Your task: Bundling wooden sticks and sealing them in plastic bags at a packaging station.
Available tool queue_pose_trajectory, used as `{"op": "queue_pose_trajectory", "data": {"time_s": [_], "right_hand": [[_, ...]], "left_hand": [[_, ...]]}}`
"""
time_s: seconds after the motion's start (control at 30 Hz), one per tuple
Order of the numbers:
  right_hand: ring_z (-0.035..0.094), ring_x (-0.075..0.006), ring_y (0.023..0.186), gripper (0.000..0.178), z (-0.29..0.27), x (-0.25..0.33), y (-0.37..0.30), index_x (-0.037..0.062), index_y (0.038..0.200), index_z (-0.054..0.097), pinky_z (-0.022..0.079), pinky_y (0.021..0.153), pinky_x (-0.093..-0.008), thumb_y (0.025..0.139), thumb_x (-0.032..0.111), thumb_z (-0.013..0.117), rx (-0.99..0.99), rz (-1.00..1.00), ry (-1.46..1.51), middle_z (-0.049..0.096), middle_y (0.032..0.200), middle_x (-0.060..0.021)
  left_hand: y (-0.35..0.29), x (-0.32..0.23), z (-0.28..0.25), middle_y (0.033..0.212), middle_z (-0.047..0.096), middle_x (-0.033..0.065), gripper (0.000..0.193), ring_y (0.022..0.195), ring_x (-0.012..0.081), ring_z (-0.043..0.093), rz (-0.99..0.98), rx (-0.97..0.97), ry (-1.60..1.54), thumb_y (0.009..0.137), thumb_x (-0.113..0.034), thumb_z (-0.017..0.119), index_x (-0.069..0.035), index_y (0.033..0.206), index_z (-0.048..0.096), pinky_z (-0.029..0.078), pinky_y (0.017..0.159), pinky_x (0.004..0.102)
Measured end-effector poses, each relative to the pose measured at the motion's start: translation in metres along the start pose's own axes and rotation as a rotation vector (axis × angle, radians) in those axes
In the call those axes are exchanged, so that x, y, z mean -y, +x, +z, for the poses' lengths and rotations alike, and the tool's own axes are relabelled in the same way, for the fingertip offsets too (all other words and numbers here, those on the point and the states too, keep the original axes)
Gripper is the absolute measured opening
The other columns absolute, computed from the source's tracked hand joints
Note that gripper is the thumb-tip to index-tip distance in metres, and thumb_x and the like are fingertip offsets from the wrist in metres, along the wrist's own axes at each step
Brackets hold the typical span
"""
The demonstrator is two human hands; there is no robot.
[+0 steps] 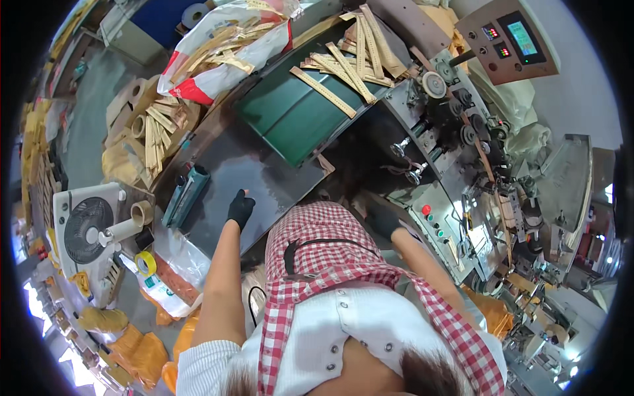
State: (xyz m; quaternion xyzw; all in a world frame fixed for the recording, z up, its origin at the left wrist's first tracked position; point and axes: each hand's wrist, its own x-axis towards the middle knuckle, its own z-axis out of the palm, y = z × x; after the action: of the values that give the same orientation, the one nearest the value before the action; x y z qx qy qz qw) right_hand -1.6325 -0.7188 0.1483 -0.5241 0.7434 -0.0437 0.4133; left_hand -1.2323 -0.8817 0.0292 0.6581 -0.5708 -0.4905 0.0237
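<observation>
My left hand (pixel 241 209), in a black glove with one bare fingertip, rests at the near part of a shiny metal tabletop (pixel 218 148). Nothing shows in it, and its short visible fingers look slightly apart. My right hand (pixel 383 221), also black-gloved, is low beside the machine's control panel (pixel 429 221) with its red and green buttons. Shadow and blur hide its fingers. A teal tape-dispenser-like tool (pixel 186 197) lies left of my left hand. Beyond, a green board (pixel 277 125) carries several pale yellow strips with markings (pixel 337 72).
A white and red plastic bag (pixel 228 49) full of strips lies at the far left. A fan (pixel 89 221), a yellow tape roll (pixel 145 263) and cardboard tubes (pixel 141 212) stand left. Rollers and a long brown strip (pixel 485 162) run along the right-hand machine, under a display box (pixel 508 43).
</observation>
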Motion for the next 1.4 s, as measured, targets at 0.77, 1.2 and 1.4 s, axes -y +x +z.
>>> {"op": "queue_pose_trajectory", "data": {"time_s": [0.77, 1.2, 1.4], "right_hand": [[0.062, -0.0299, 0.088, 0.017, -0.128, 0.015, 0.341, 0.0076, 0.092, 0.059, 0.049, 0.075, -0.0413, 0.077, 0.016, 0.056, -0.439, -0.262, -0.651, 0.062, 0.091, -0.0162], [0.057, -0.0103, 0.080, 0.023, -0.120, 0.036, 0.245, 0.0042, 0.102, 0.062, 0.048, 0.073, -0.0250, 0.088, 0.021, 0.062, 0.309, -0.162, 1.471, 0.061, 0.090, 0.0001], [0.059, -0.0104, 0.083, 0.020, -0.116, 0.040, 0.239, 0.0008, 0.104, 0.062, 0.049, 0.075, -0.0246, 0.085, 0.009, 0.062, 0.322, -0.138, 1.547, 0.063, 0.093, -0.0025]], "left_hand": [[-0.245, 0.051, 0.082, 0.089, 0.064, 0.0227, 0.037, 0.089, 0.0377, 0.063, -0.390, 0.087, 0.085, 0.082, -0.024, 0.053, -0.007, 0.115, 0.053, 0.050, 0.076, 0.0423], [-0.185, 0.001, 0.053, 0.104, 0.064, 0.0131, 0.037, 0.096, 0.0254, 0.062, -0.153, -0.042, 0.060, 0.080, -0.016, 0.057, -0.003, 0.115, 0.054, 0.048, 0.084, 0.0344], [-0.198, -0.003, 0.060, 0.103, 0.064, 0.0155, 0.040, 0.097, 0.0297, 0.062, -0.166, -0.033, 0.109, 0.081, -0.023, 0.056, -0.008, 0.117, 0.053, 0.048, 0.083, 0.0380]]}}
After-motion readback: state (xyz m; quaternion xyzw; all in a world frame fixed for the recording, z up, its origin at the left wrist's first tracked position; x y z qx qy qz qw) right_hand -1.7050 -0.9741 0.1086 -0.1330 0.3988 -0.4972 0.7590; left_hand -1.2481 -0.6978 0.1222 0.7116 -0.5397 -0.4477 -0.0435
